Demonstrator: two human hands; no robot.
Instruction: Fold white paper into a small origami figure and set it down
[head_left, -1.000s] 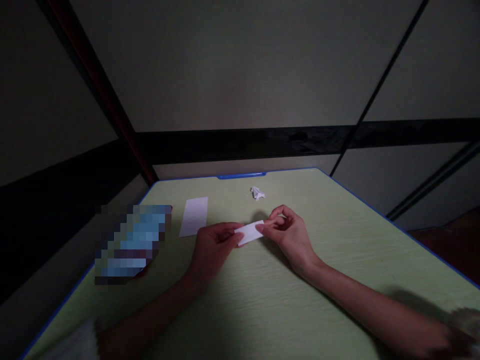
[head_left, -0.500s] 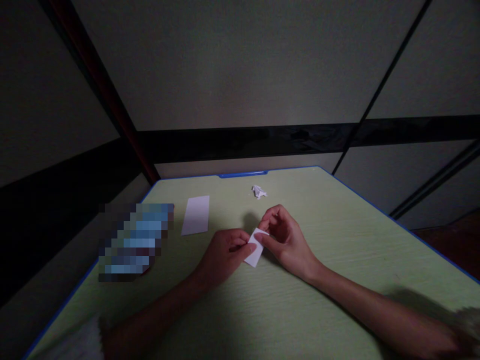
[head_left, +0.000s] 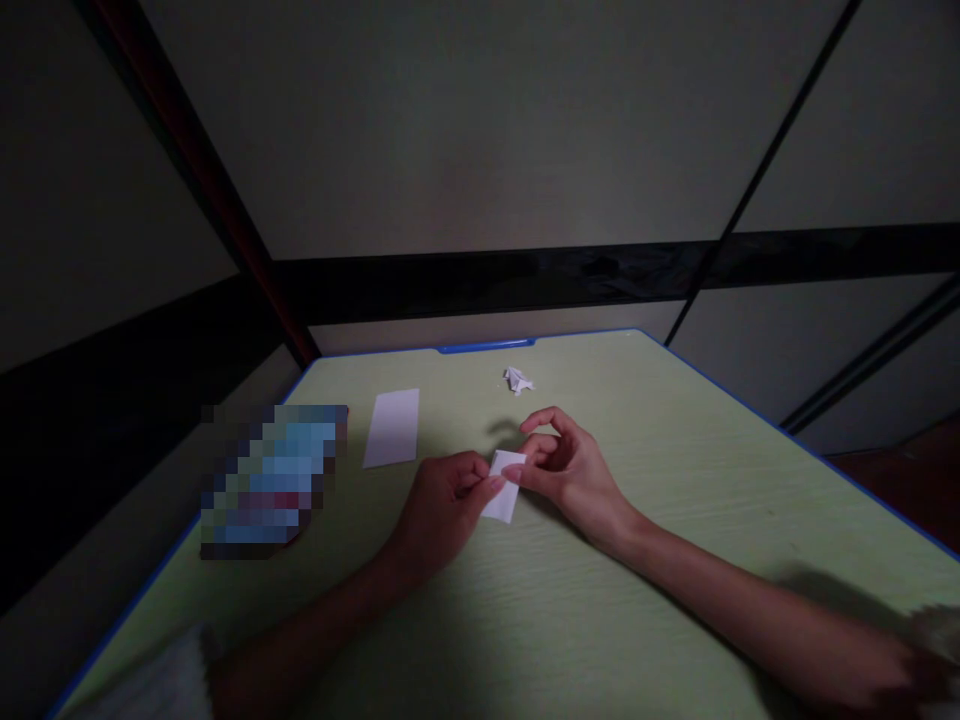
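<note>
A small piece of white paper (head_left: 501,507), which looks folded, is held just above the table between both hands. My left hand (head_left: 442,505) pinches its left edge with the thumb on top. From the other side my right hand (head_left: 574,475) grips it between thumb and fingers, its index finger raised and curved away from the paper. The undersides of the paper and the fingertips behind it are hidden. Beyond the hands lies a small folded paper figure (head_left: 517,380), shaped like a frog.
A flat white sheet (head_left: 392,428) lies left of centre on the pale green table (head_left: 675,480). At the left edge is a device with a pixelated screen (head_left: 281,475). A blue handle (head_left: 487,347) marks the far edge, with a panelled wall (head_left: 480,150) close behind.
The paper has turned in the fingers and now stands more upright to my view. My right index finger has lifted away from it; the left hand has barely moved.
</note>
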